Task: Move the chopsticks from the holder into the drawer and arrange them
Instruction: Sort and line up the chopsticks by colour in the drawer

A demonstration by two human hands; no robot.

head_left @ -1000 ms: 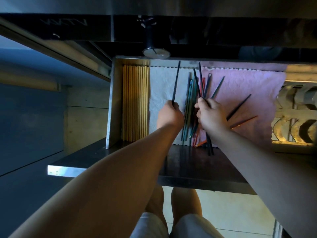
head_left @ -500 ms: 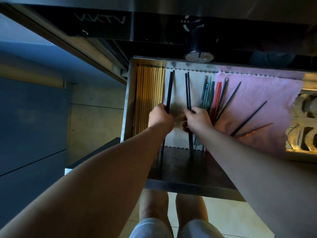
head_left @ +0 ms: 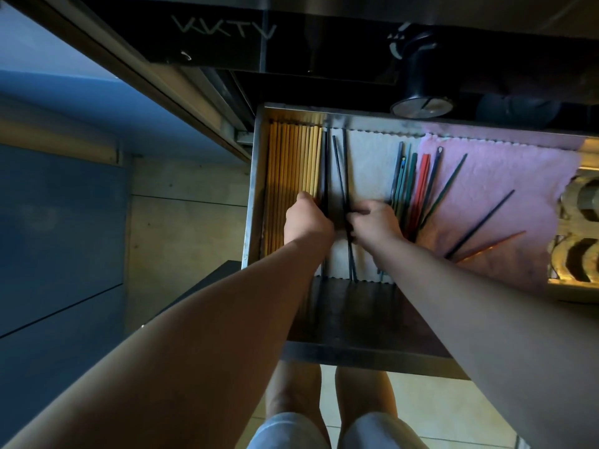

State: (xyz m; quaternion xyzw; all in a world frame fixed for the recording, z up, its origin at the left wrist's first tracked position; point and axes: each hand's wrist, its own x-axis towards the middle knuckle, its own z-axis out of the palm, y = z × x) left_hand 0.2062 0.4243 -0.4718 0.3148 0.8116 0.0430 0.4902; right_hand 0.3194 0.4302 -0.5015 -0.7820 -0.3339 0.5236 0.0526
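In the drawer [head_left: 254, 189], my left hand [head_left: 308, 222] and right hand [head_left: 376, 222] are gripping black chopsticks [head_left: 344, 170] lying twelve-to-six, loose chopsticks [head_left: 445, 188] fanning at two o'clock.

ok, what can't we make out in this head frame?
All head view.
- Left hand: fingers hidden under its own back; grip on the black chopsticks beside the bamboo chopsticks unclear.
- Right hand, pinching the crossed black pair, covers the near ends of the green and red chopsticks.
- Gold ornate object: cut off by the right edge.
- Chopstick holder: not identifiable.
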